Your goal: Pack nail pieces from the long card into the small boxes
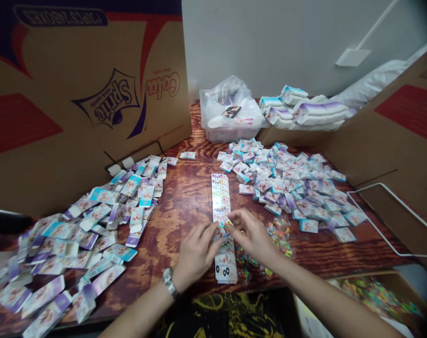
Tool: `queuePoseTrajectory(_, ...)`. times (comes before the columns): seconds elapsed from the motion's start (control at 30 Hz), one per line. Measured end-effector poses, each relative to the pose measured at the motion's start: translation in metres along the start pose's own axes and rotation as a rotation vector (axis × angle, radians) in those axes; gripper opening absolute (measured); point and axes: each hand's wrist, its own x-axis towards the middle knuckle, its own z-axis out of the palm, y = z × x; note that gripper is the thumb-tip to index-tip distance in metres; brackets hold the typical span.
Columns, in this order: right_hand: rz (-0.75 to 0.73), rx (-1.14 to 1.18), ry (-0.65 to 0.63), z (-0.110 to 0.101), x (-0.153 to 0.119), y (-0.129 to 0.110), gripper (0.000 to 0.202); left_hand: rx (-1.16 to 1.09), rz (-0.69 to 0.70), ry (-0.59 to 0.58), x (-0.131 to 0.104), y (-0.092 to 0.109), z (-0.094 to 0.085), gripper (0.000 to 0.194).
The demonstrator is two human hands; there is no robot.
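Observation:
A strip of printed paper leaflets [221, 199] lies lengthwise before me, with small coloured pictures on its face. Over its left edge my left hand [198, 251] is curled, thumb and index finger close together; what they grip is partly hidden. From the right, my right hand [252, 234] pinches a small clear packet of colourful pieces [228, 224] just above the leaflets. The fingertips of both hands nearly meet there. Beside and partly under my right hand lie several more clear packets [282, 237] of bright pieces.
Small printed boxes are heaped at left [93, 220], many with open flaps, and at right [287, 183]. A large carton [104, 70] rises at left, another carton [403, 122] at right. Behind stand a plastic tub [222, 135] and stacked flat boxes [319, 112]. An open carton of colourful packets [378, 300] sits low right.

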Motion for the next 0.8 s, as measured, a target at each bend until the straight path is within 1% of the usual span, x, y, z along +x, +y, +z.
queuePoseTrajectory(0.07,0.076,0.106,0.023,0.008,-0.001,0.004,0.014,0.252,0.063,-0.012,-0.005,-0.002,0.006,0.049)
queuePoseTrajectory(0.13,0.134,0.241,0.044,0.016,-0.002,0.005,0.015,0.374,0.081,-0.001,-0.008,-0.005,0.013,0.052)
queuePoseTrajectory(0.23,0.188,0.41,0.064,0.025,-0.003,0.002,0.016,0.362,0.133,0.043,-0.006,-0.008,0.019,0.051)
queuePoseTrajectory(0.33,0.237,0.471,0.099,0.03,-0.004,-0.002,0.017,0.311,0.162,0.067,-0.002,-0.008,0.02,0.052)
queuePoseTrajectory(0.43,0.252,0.453,0.123,0.033,-0.005,-0.005,0.016,0.316,0.171,0.07,-0.001,-0.006,0.019,0.051)
queuePoseTrajectory(0.6,0.178,0.281,0.079,0.027,-0.006,-0.008,0.009,0.332,0.179,0.072,-0.003,-0.006,0.019,0.051)
queuePoseTrajectory(0.7,0.105,0.144,0.021,0.018,-0.005,-0.01,0.01,0.341,0.207,0.065,-0.005,-0.007,0.019,0.052)
queuePoseTrajectory(0.8,0.061,0.101,-0.068,0.01,-0.002,-0.012,0.012,0.343,0.253,0.062,-0.006,-0.006,0.02,0.054)
